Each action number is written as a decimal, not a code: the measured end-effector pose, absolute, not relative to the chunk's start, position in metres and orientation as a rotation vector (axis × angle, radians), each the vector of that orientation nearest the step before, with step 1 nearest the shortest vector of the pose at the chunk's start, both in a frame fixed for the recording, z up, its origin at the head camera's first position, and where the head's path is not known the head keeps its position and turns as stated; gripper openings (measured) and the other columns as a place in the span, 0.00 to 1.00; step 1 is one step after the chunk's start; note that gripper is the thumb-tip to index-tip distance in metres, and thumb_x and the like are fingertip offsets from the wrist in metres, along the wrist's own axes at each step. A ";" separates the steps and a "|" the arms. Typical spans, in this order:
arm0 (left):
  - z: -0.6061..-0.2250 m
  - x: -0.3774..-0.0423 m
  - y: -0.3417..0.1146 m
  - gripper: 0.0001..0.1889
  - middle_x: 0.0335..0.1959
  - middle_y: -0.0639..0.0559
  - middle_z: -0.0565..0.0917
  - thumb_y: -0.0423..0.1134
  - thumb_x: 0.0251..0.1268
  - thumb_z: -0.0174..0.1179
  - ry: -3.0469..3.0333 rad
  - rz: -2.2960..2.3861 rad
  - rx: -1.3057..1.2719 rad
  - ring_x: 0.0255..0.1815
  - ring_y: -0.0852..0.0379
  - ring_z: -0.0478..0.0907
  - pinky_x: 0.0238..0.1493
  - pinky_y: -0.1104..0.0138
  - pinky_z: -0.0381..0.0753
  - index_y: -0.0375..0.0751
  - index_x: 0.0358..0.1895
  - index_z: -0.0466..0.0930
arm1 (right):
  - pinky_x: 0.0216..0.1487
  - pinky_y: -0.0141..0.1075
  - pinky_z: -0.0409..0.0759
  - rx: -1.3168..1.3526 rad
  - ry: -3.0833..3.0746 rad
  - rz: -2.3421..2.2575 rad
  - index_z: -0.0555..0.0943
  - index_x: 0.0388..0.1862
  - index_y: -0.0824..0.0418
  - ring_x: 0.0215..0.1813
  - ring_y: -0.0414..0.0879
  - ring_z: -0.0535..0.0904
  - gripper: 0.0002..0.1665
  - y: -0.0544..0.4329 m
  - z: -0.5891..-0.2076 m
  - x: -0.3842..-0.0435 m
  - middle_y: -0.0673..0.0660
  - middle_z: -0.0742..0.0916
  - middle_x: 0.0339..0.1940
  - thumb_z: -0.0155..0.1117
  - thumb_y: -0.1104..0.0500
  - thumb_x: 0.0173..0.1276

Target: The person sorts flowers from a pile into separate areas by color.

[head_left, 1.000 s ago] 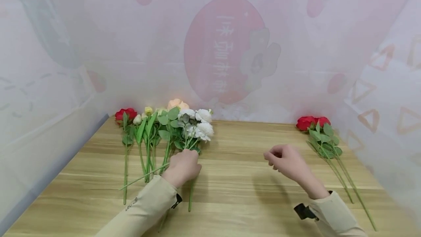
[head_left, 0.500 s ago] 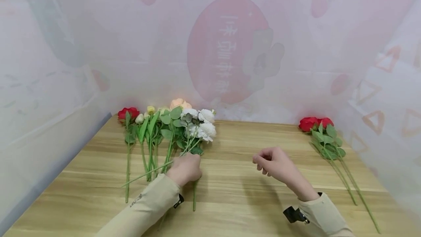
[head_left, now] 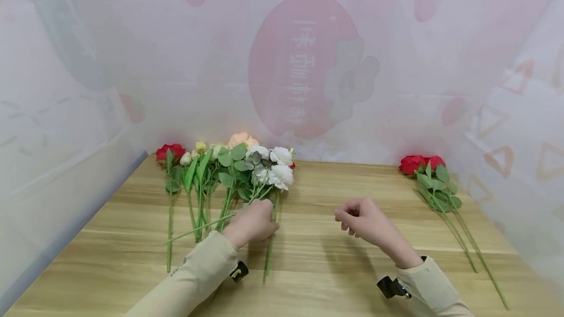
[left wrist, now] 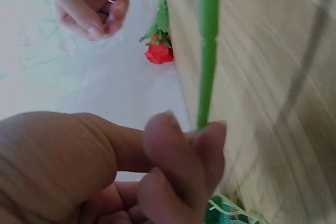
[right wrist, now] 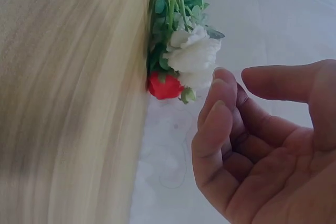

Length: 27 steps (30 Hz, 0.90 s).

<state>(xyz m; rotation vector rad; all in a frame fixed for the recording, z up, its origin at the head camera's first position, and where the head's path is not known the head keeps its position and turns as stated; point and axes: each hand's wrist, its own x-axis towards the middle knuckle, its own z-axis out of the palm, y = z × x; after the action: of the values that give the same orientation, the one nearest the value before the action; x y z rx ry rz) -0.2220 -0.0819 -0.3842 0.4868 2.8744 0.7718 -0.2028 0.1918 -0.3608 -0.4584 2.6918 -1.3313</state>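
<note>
My left hand [head_left: 252,221] pinches a green stem [left wrist: 209,45] between thumb and fingers, as the left wrist view shows. This stem [head_left: 269,256] lies just right of the white flowers [head_left: 281,175]. At its far end a red rose [right wrist: 164,86] peeks out beside the white blooms in the right wrist view, mostly hidden in the head view. To the right, my right hand [head_left: 367,224] hovers above the table with loosely bent fingers and holds nothing; a gap shows between its thumb and fingertips.
Several flowers lie at the left: another red rose [head_left: 171,152], yellow buds [head_left: 200,147] and a peach flower [head_left: 242,140]. Two red roses [head_left: 423,164] lie at the right on the wooden table [head_left: 326,268]. A printed cloth [head_left: 211,62] closes off the back.
My left hand has shifted slightly right with the pinched stem, and red petals now show beside the white flowers. My right hand has moved left, toward the middle.
</note>
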 end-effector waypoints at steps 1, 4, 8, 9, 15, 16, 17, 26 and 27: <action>-0.384 -0.222 -0.082 0.23 0.04 0.56 0.69 0.34 0.63 0.63 2.856 0.808 0.512 0.06 0.62 0.60 0.14 0.69 0.60 0.44 0.10 0.67 | 0.26 0.40 0.79 -0.468 2.690 -1.327 0.84 0.32 0.64 0.24 0.50 0.77 0.11 0.191 -0.362 -0.203 0.55 0.81 0.21 0.61 0.59 0.73; -0.383 -0.222 -0.081 0.26 0.06 0.53 0.75 0.35 0.66 0.63 2.803 0.920 0.593 0.05 0.62 0.63 0.18 0.70 0.67 0.43 0.07 0.69 | 0.27 0.40 0.79 -0.488 2.690 -1.317 0.84 0.31 0.65 0.24 0.51 0.77 0.12 0.190 -0.364 -0.205 0.57 0.82 0.21 0.61 0.59 0.73; -0.380 -0.223 -0.079 0.23 0.10 0.51 0.79 0.36 0.67 0.63 2.748 1.050 0.677 0.09 0.55 0.75 0.18 0.70 0.70 0.42 0.10 0.77 | 0.26 0.40 0.79 -0.488 2.692 -1.317 0.84 0.32 0.66 0.24 0.52 0.78 0.12 0.188 -0.365 -0.206 0.60 0.82 0.22 0.61 0.60 0.72; -0.379 -0.223 -0.078 0.22 0.11 0.50 0.80 0.37 0.68 0.63 2.728 1.085 0.678 0.11 0.53 0.77 0.17 0.69 0.69 0.42 0.11 0.78 | 0.26 0.40 0.79 -0.481 2.691 -1.321 0.84 0.32 0.66 0.24 0.52 0.78 0.12 0.188 -0.365 -0.205 0.60 0.82 0.22 0.61 0.60 0.72; -0.372 -0.220 -0.071 0.14 0.15 0.51 0.82 0.41 0.69 0.62 2.588 1.263 0.589 0.16 0.46 0.80 0.13 0.70 0.62 0.43 0.24 0.85 | 0.26 0.40 0.79 -0.454 2.659 -1.357 0.84 0.31 0.63 0.24 0.49 0.77 0.12 0.185 -0.363 -0.202 0.57 0.82 0.22 0.61 0.59 0.73; -0.372 -0.219 -0.068 0.13 0.15 0.52 0.82 0.41 0.69 0.62 2.563 1.296 0.574 0.15 0.47 0.78 0.13 0.70 0.61 0.43 0.25 0.86 | 0.26 0.40 0.79 -0.455 2.648 -1.373 0.84 0.32 0.63 0.24 0.49 0.77 0.12 0.185 -0.363 -0.202 0.57 0.82 0.22 0.61 0.59 0.73; -0.371 -0.217 -0.066 0.12 0.17 0.53 0.83 0.41 0.69 0.62 2.533 1.337 0.555 0.13 0.50 0.77 0.13 0.71 0.61 0.42 0.26 0.86 | 0.26 0.40 0.79 -0.453 2.635 -1.393 0.84 0.32 0.64 0.25 0.48 0.77 0.12 0.184 -0.362 -0.202 0.57 0.82 0.22 0.61 0.59 0.73; -0.372 -0.201 -0.046 0.09 0.22 0.46 0.86 0.36 0.69 0.62 2.155 1.818 0.505 0.09 0.63 0.68 0.13 0.74 0.63 0.34 0.32 0.86 | 0.29 0.37 0.80 -0.392 2.507 -1.578 0.85 0.39 0.68 0.29 0.47 0.78 0.13 0.181 -0.356 -0.197 0.59 0.83 0.28 0.60 0.58 0.73; -0.371 -0.200 -0.045 0.09 0.23 0.46 0.86 0.36 0.69 0.62 2.146 1.843 0.527 0.10 0.62 0.68 0.13 0.74 0.63 0.33 0.33 0.86 | 0.29 0.37 0.80 -0.390 2.501 -1.585 0.85 0.40 0.68 0.29 0.47 0.78 0.13 0.180 -0.356 -0.196 0.59 0.83 0.28 0.60 0.58 0.73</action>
<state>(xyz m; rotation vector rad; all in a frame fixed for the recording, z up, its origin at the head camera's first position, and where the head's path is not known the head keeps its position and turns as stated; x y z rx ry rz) -0.1998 -0.0447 -0.3712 0.5270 2.1460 1.8427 -0.1961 0.1803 -0.3559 -0.3901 2.5009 -1.5848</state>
